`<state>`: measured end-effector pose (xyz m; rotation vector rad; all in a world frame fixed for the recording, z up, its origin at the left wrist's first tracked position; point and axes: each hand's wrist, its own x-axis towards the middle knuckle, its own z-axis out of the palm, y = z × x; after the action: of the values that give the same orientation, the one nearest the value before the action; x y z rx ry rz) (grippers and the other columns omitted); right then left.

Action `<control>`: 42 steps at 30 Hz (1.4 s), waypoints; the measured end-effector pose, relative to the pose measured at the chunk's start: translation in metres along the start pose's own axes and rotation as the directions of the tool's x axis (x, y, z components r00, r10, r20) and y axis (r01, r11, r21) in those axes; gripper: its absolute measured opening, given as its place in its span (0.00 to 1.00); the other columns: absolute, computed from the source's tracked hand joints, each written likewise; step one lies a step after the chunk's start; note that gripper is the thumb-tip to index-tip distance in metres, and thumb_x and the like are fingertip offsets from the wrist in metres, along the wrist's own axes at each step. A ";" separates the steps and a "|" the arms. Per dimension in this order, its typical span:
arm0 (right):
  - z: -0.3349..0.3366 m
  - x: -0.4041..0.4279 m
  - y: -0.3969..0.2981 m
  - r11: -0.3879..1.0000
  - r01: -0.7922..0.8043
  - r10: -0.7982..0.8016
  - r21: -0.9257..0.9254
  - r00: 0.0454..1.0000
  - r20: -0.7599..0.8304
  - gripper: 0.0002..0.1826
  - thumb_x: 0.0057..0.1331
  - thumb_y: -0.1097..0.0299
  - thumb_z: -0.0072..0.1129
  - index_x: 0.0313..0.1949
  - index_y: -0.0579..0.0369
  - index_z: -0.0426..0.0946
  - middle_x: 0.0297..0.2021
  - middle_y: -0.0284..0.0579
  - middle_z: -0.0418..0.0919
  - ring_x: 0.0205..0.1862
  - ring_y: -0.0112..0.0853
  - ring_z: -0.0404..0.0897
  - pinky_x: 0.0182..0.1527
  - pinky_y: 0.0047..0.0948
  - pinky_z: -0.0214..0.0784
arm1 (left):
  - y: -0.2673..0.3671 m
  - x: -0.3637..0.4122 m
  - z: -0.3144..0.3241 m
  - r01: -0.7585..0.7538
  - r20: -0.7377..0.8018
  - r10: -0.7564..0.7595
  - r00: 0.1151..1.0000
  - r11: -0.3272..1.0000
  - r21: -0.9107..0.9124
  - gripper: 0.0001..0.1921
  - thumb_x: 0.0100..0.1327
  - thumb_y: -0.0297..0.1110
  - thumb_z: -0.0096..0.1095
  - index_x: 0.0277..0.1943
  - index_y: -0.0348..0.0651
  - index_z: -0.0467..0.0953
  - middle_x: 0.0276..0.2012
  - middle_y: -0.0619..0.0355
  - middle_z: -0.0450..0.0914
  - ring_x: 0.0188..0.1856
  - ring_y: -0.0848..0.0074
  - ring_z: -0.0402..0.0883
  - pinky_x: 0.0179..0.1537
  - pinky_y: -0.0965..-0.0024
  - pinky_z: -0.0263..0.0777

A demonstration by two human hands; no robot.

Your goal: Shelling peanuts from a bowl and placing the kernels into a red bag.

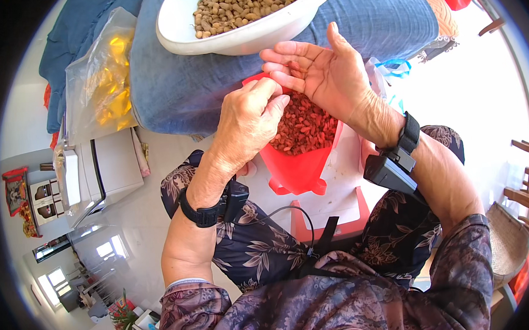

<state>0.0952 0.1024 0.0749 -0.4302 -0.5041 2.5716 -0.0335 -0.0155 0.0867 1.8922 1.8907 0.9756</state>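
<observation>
Before me a red plastic bag (pixel 296 166) stands open between my knees, filled with reddish peanut kernels (pixel 305 128). My right hand (pixel 320 69) is turned palm up above the bag's far right side, fingers extended. A few reddish kernels (pixel 295 70) lie on its fingers. My left hand (pixel 253 117) is curled over the bag's left side, thumb against the bent index finger, close to the right fingertips. Whether anything is pinched in it is hidden. Just beyond both hands, a white plastic basin (pixel 241 44) holds unshelled peanuts (pixel 244 9).
The basin rests on a blue cloth-covered seat (pixel 168 89). A clear plastic bag with yellow contents (pixel 106 83) hangs at its left. Under the red bag is a red-and-white stool (pixel 341 206). A cable (pixel 302 210) crosses my lap. A woven basket (pixel 507 238) stands at right.
</observation>
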 end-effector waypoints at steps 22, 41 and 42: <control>0.010 0.009 0.008 0.995 0.094 -0.091 -0.016 0.987 0.131 0.20 0.67 0.70 0.36 0.51 0.78 0.63 0.52 0.67 0.69 0.54 0.52 0.72 0.61 0.42 0.64 | 0.004 0.007 -0.007 -0.072 -0.427 0.022 0.904 0.992 -0.102 0.06 0.57 0.22 0.63 0.27 0.35 0.73 0.21 0.55 0.73 0.20 0.72 0.71 0.23 0.73 0.65; 0.006 0.009 0.010 0.992 0.009 -0.010 -0.130 1.000 -0.013 0.17 0.73 0.64 0.37 0.48 0.67 0.68 0.45 0.57 0.77 0.42 0.37 0.80 0.47 0.32 0.76 | -0.001 0.022 -0.023 -0.110 -0.535 0.022 0.845 0.985 -0.134 0.05 0.61 0.24 0.60 0.31 0.31 0.75 0.25 0.60 0.76 0.20 0.86 0.69 0.21 0.81 0.62; 0.005 0.010 0.010 0.984 -0.005 0.005 -0.181 1.000 -0.002 0.17 0.73 0.64 0.37 0.47 0.66 0.68 0.42 0.54 0.78 0.39 0.34 0.80 0.44 0.30 0.76 | -0.002 0.025 -0.026 -0.084 -0.546 0.003 0.838 0.989 -0.124 0.06 0.62 0.25 0.60 0.31 0.32 0.75 0.25 0.60 0.76 0.20 0.86 0.69 0.21 0.81 0.62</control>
<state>0.0809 0.0985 0.0728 -0.4965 -0.7401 2.5398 -0.0539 0.0024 0.1106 1.6941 1.9890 1.7694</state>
